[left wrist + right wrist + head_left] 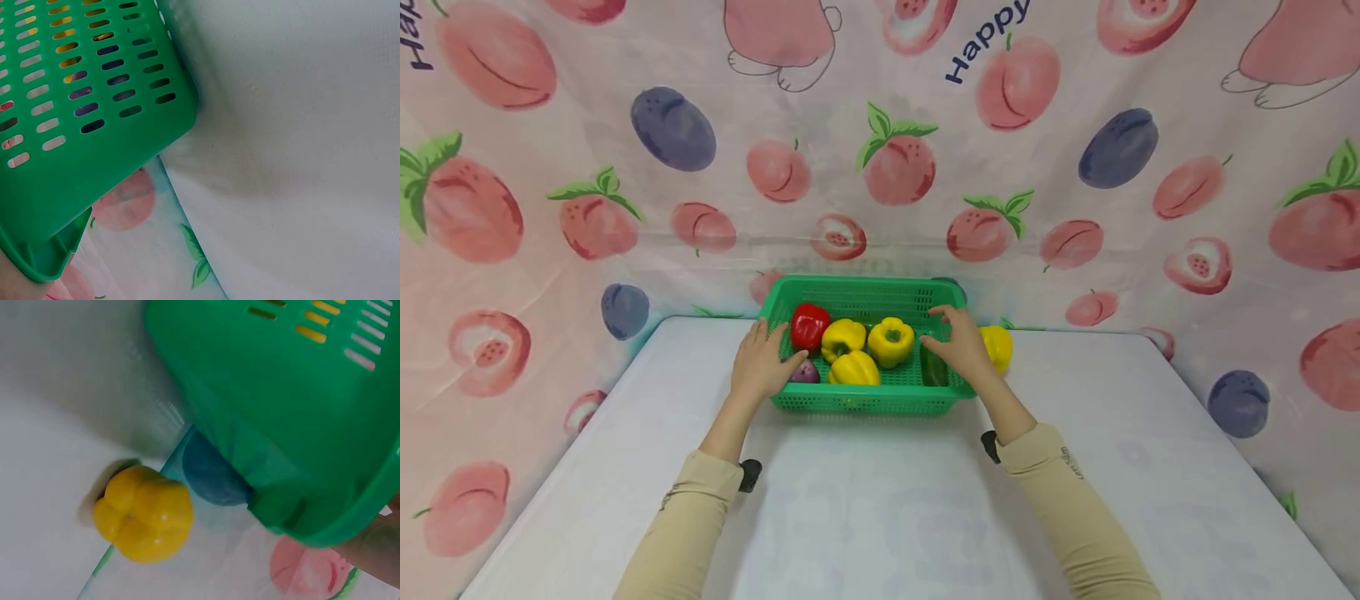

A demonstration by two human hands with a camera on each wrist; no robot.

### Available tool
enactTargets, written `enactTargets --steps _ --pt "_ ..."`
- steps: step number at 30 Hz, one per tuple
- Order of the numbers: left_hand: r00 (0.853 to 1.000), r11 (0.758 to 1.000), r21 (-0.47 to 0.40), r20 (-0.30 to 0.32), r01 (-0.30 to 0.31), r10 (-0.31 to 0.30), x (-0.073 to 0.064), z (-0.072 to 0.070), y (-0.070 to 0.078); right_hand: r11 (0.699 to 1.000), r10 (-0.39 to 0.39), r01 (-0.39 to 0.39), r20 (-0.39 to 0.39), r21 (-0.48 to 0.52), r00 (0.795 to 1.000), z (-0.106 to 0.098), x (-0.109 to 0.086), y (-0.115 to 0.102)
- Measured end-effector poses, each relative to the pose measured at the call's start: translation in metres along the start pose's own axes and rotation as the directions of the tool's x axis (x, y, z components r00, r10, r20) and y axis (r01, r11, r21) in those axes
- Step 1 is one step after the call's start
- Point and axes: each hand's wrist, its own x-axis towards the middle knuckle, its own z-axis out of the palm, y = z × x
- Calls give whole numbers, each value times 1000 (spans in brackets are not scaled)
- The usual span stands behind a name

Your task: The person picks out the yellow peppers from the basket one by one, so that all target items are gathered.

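A green slotted plastic basket (pixel 865 402) stands on the table. Inside are a red bell pepper (pixel 809 328), several yellow bell peppers (pixel 891 342), a purple vegetable (pixel 805 372) and a dark green cucumber-like vegetable (pixel 934 367). My left hand (pixel 760 362) is at the basket's left rim, its fingers spread and the thumb reaching over the inside. At the right rim is my right hand (pixel 962 343), thumb and forefinger apart above the cucumber-like vegetable. Neither hand holds a vegetable. In both wrist views only a little of each hand shows, beside the basket's rim.
Another yellow bell pepper (pixel 145 514) lies outside the basket, right of it, by the table's back edge. A fruit-printed cloth (pixel 850 183) hangs behind the white table (pixel 865 500) and along its sides.
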Motion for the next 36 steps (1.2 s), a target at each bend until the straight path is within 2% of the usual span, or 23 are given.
enactTargets --steps 5,14,24,31,36 --pt "1000 1000 1 2 5 -5 0 1 0 1000 -24 24 6 -9 1000 7 0 -8" --pt "1000 1000 2 0 5 -5 -1 0 -1 996 -90 90 64 1 994 22 2 -15" --pt "1000 1000 -2 -9 7 -7 0 0 -1 996 -90 90 139 2 986 38 2 -24" --pt "1000 1000 1 -9 4 -4 0 1 -1 993 -119 112 190 45 975 47 0 -29" --pt "1000 1000 4 -7 3 -3 0 0 -1 988 -153 152 220 20 963 54 1 -33"
